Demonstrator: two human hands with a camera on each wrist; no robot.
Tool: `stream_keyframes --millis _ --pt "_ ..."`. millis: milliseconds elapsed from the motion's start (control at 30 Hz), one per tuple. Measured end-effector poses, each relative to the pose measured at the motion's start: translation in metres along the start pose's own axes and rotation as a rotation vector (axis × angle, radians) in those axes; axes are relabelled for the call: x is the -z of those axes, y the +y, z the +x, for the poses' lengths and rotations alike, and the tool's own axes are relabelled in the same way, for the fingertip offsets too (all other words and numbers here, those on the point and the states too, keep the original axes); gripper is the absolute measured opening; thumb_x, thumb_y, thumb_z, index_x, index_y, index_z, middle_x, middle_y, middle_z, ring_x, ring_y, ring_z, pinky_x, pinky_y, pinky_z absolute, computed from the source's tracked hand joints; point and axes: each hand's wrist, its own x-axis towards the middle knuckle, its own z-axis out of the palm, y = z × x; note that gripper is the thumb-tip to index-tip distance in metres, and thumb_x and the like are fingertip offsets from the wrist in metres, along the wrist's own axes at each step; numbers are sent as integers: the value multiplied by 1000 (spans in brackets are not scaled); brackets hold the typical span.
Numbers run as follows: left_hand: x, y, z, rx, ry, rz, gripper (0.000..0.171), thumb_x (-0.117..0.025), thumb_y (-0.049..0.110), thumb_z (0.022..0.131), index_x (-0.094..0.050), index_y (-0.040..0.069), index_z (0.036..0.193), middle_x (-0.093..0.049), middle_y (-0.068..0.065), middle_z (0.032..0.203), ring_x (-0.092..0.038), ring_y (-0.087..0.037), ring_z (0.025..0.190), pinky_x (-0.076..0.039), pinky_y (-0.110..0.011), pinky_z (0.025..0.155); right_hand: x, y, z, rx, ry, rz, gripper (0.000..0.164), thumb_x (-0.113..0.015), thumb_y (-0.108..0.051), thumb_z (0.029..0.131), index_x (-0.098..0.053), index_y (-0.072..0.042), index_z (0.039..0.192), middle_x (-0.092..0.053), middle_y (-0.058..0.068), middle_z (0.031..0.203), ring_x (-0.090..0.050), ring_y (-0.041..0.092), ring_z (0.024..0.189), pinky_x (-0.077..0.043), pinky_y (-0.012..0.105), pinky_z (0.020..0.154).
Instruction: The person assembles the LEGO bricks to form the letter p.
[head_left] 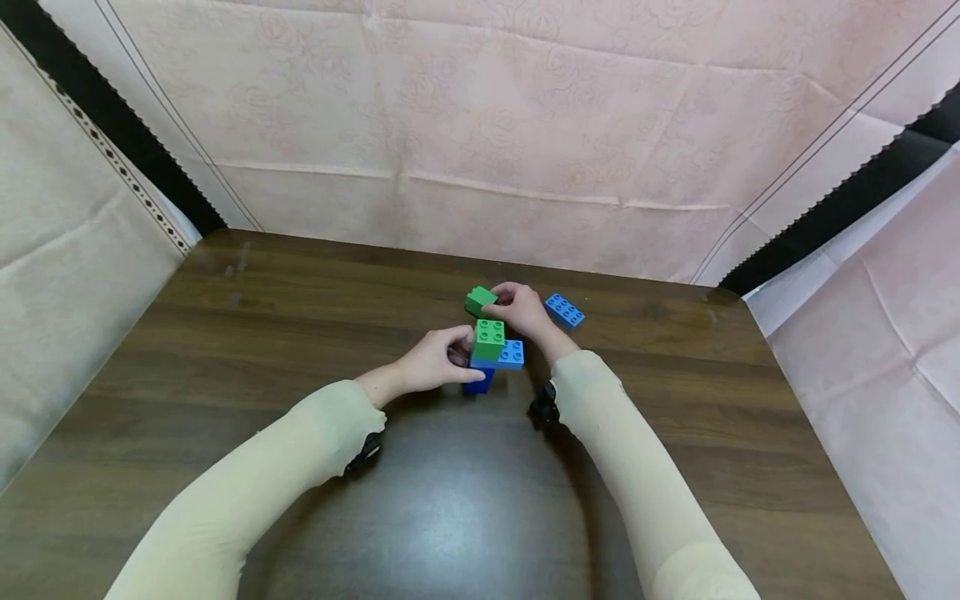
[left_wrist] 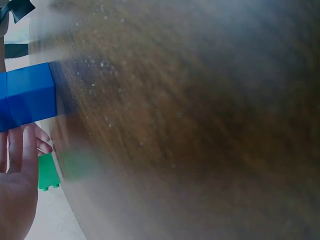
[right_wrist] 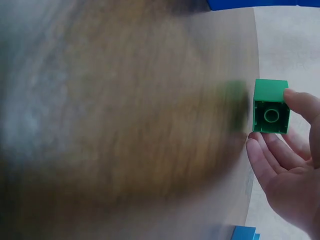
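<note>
Near the far middle of the table stands a small stack of toy building bricks: a green brick (head_left: 490, 339) on top, a light blue brick (head_left: 512, 355) beneath it, and a dark blue brick (head_left: 478, 384) lowest. My left hand (head_left: 429, 360) grips this stack from the left, thumb on the near side and fingers behind. In the left wrist view the blue bricks (left_wrist: 31, 92) hide part of those fingers. Farther back, my right hand (head_left: 521, 310) pinches another green brick (right_wrist: 271, 105) between thumb and fingers. That brick is tipped on its side, its hollow underside facing the right wrist camera.
A loose blue brick (head_left: 564, 310) lies just right of my right hand. Beyond the back edge of the brown wooden table (head_left: 360, 275) hangs a pale patterned cloth (head_left: 480, 125). Black wrist straps (head_left: 543, 406) sit at my cuffs.
</note>
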Motion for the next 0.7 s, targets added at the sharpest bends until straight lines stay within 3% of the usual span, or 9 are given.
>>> stream_keyframes --millis 300,500,700 --pt "0 4 -2 8 0 6 33 -74 19 81 -54 8 105 -61 -8 101 -59 -17 91 -53 -31 82 6 3 -2 -67 23 75 37 -63 -25 89 -54 -6 119 -59 15 115 -55 26 101 -50 39 93" --pt "0 5 -1 4 -3 13 31 -73 19 81 -54 8 103 -60 -8 101 -58 -18 91 -53 -31 82 11 4 -4 -73 26 161 42 -59 -14 90 -50 -6 129 -58 15 113 -57 25 97 -51 37 90" --pt "1 3 1 -3 2 12 30 -73 18 81 -53 8 102 -60 -9 100 -59 -17 91 -53 -31 83 15 -1 -9 -84 14 281 40 -57 -8 88 -46 -2 127 -53 16 115 -55 24 99 -51 37 91"
